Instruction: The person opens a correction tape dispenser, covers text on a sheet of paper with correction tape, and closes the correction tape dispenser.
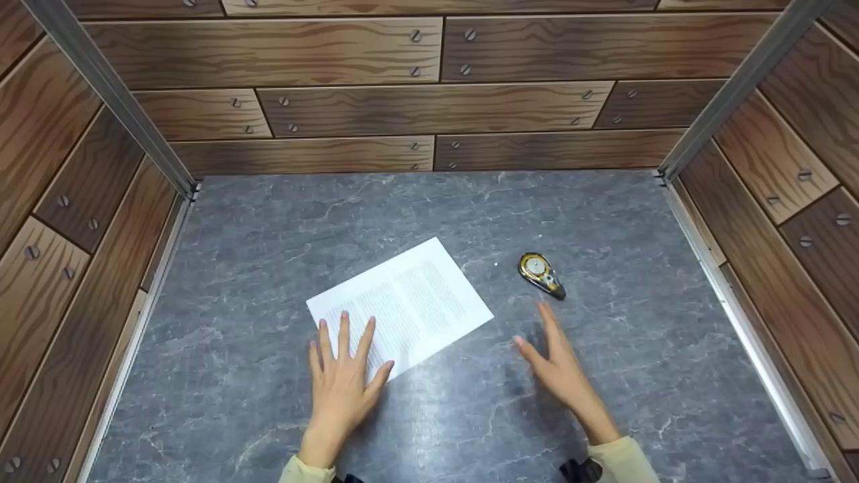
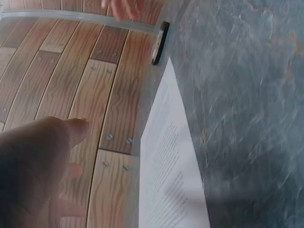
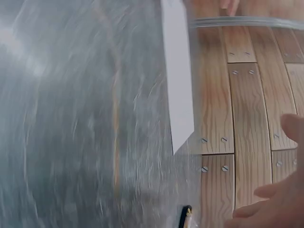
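Note:
A printed white sheet (image 1: 429,295) lies at a slant on the grey table. The left hand (image 1: 341,389), fingers spread and straight, is over its lower left corner in the head view; whether it touches the paper I cannot tell. A black and yellow teardrop-shaped dispenser (image 1: 541,274) lies right of the sheet. Just below the dispenser is the right hand (image 1: 567,379), thumb and index finger apart, holding nothing. The left wrist view shows the sheet (image 2: 164,161) beside the left hand (image 2: 42,161); the right wrist view shows the right hand (image 3: 273,194) and the dispenser's end (image 3: 186,217).
Wood-patterned panels (image 1: 349,54) enclose the grey tabletop (image 1: 268,221) at the back and both sides, with metal posts at the back corners. Small white specks (image 1: 496,263) lie between the sheet and the dispenser.

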Available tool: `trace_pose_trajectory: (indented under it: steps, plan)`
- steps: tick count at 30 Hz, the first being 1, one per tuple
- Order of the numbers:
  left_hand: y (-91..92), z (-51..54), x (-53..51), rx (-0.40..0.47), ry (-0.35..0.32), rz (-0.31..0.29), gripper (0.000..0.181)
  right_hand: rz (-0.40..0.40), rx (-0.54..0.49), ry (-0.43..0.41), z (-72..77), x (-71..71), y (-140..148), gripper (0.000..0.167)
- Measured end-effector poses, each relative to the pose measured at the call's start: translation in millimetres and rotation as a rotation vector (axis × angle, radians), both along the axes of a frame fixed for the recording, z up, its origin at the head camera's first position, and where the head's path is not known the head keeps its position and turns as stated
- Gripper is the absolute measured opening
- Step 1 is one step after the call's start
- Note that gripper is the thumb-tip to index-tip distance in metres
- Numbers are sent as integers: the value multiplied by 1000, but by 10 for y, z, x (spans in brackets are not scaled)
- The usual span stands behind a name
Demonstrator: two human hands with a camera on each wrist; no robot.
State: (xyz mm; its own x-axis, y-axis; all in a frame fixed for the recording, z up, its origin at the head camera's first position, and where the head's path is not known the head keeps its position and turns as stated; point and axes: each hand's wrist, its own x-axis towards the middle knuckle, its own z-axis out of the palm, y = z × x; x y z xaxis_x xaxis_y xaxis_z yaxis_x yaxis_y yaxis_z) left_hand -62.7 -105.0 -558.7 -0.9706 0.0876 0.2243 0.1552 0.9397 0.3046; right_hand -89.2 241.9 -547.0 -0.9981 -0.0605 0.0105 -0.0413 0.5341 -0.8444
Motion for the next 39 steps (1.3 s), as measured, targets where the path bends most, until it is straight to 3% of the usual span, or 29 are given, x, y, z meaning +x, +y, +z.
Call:
trace_pose_trajectory:
  steps: [4,9,14,19,23,27,32,39]
  plan:
    - [-100,26,-125,104,-15,-5,72,-79,-390,-152,55,31,-68,71]
    - [-277,44,-373,216,35,-37,63,-137,-865,-249,46,89,-207,63]
    - [-464,11,-654,333,51,-54,52,-170,-1196,-376,-83,171,-385,68]
    - [-613,-48,-968,530,-60,-39,49,-175,-1475,-508,-191,242,-555,76]
    - [-694,-91,-1174,566,-128,9,49,-187,-1609,-560,-260,301,-701,79]
    - [-713,-114,-1309,587,-209,49,51,-208,-1702,-571,-312,356,-849,79]
    - [-657,-168,-1409,588,-270,56,49,-246,-1709,-559,-335,372,-969,78]
    - [-563,-189,-1488,525,-333,39,46,-229,-1701,-543,-351,321,-1048,78]
